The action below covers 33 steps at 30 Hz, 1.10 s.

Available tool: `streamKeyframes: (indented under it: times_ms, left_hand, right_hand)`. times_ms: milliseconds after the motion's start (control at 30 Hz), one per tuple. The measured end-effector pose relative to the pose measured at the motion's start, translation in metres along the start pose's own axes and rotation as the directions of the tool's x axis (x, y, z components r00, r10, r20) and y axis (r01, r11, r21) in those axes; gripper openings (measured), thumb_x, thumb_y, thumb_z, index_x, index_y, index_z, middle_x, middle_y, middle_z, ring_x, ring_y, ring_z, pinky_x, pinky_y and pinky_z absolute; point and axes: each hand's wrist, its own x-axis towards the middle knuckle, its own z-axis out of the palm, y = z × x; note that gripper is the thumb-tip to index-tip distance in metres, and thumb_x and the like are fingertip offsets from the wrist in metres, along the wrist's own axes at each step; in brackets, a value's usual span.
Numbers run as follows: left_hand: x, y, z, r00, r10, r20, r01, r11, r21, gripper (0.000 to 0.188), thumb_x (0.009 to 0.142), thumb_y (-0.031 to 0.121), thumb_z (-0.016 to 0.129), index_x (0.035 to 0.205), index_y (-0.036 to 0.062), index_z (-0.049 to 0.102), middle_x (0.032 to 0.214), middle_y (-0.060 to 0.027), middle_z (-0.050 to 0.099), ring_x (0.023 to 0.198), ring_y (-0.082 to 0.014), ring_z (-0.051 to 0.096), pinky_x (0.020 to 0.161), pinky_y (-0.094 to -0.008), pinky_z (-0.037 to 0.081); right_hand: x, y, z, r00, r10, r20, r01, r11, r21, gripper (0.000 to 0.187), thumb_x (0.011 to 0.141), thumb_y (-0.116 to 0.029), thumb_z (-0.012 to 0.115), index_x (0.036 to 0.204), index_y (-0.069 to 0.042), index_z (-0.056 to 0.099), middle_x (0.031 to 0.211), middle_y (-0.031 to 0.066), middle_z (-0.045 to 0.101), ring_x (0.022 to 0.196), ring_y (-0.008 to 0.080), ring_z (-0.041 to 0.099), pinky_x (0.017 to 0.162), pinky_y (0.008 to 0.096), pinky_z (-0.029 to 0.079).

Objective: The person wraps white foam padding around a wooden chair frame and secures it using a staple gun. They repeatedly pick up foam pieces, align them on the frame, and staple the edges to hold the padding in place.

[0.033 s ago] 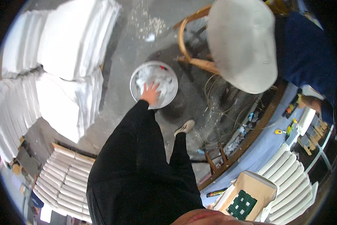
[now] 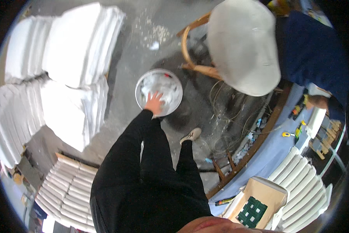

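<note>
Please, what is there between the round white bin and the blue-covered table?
The head view shows a beige shoe and loose cables between the bin and the table.

One bucket point(image 2: 181, 95) has one left hand point(image 2: 154, 104) over it and one red scrap point(image 2: 167, 75) in it, with one white scrap point(image 2: 154, 46) on the floor beyond it and one shoe point(image 2: 191, 135) to its near right. Left of the bucket stand four stacks of white pads point(image 2: 71, 46), and to its near left two columns of white cushions point(image 2: 65, 186), too blurred to count singly. Right of the bucket are one chair point(image 2: 242, 46), one co-worker point(image 2: 314, 50) with one hand point(image 2: 320, 101) showing, one counter point(image 2: 267, 155) and one tan panel point(image 2: 266, 190).
</note>
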Motion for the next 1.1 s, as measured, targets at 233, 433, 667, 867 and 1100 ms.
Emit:
streamKeyframes:
  times_ms: [233, 433, 667, 867, 1100]
  left_hand:
    - [-0.108, 0.034, -0.088, 0.942, -0.135, 0.308, 0.131, 0.991, 0.035, 0.049, 0.092, 0.039, 0.073, 0.135, 0.0171, 0.077, 0.142, -0.0163, 0.074, 0.13, -0.0392, 0.071, 0.108, -0.059, 0.056]
    - [-0.129, 0.154, -0.164, 0.964, -0.054, 0.259, 0.017, 0.989, 0.145, 0.039, 0.094, 0.043, 0.07, 0.112, 0.0117, 0.086, 0.113, -0.0183, 0.082, 0.114, -0.0419, 0.076, 0.1, -0.0532, 0.06]
    - [-0.145, 0.481, -0.216, 0.928, 0.363, -0.085, -0.373, 0.913, -0.168, 0.039, 0.098, 0.041, 0.075, 0.121, 0.0107, 0.081, 0.108, -0.0173, 0.082, 0.102, -0.0382, 0.079, 0.091, -0.0484, 0.062]
    - [-0.27, 0.8, -0.279, 0.57, 0.81, -0.138, -0.778, 0.479, -0.406, 0.035, 0.099, 0.024, 0.082, 0.126, 0.0012, 0.08, 0.108, -0.0148, 0.083, 0.097, -0.0228, 0.078, 0.09, -0.0373, 0.06]
    - [-0.363, 0.98, -0.369, -0.186, 0.829, -0.528, -0.968, -0.248, -0.047, 0.039, 0.082, -0.004, 0.078, 0.12, 0.0029, 0.083, 0.126, -0.0166, 0.078, 0.114, -0.0362, 0.076, 0.102, -0.0441, 0.059]
  right_hand:
    - [0.03, 0.07, -0.124, 0.921, 0.08, -0.381, 0.014, 0.972, 0.237, 0.057, 0.117, -0.045, 0.052, 0.15, -0.001, 0.066, 0.151, 0.0181, 0.068, 0.142, 0.0346, 0.061, 0.123, 0.0457, 0.044]
    - [0.057, 0.245, -0.285, 0.597, 0.349, -0.722, 0.022, 0.893, 0.449, 0.057, 0.117, -0.044, 0.052, 0.151, 0.0, 0.065, 0.153, 0.0183, 0.067, 0.144, 0.0343, 0.06, 0.125, 0.0455, 0.043]
    - [0.02, 0.372, -0.411, 0.592, 0.296, -0.75, 0.209, 0.842, 0.497, 0.057, 0.118, -0.035, 0.049, 0.161, 0.001, 0.054, 0.166, 0.0167, 0.055, 0.151, 0.0288, 0.053, 0.129, 0.0455, 0.037]
    - [0.049, 0.316, -0.421, 0.681, 0.032, -0.732, 0.438, 0.783, 0.441, 0.103, 0.103, -0.078, 0.055, 0.165, 0.005, 0.048, 0.167, 0.0226, 0.053, 0.158, 0.0339, 0.046, 0.134, 0.0461, 0.028]
    - [0.068, 0.26, -0.429, 0.561, -0.041, -0.827, 0.525, 0.79, 0.317, 0.05, 0.088, -0.013, 0.073, 0.136, -0.001, 0.077, 0.142, 0.024, 0.074, 0.138, 0.0376, 0.068, 0.118, 0.0443, 0.049]
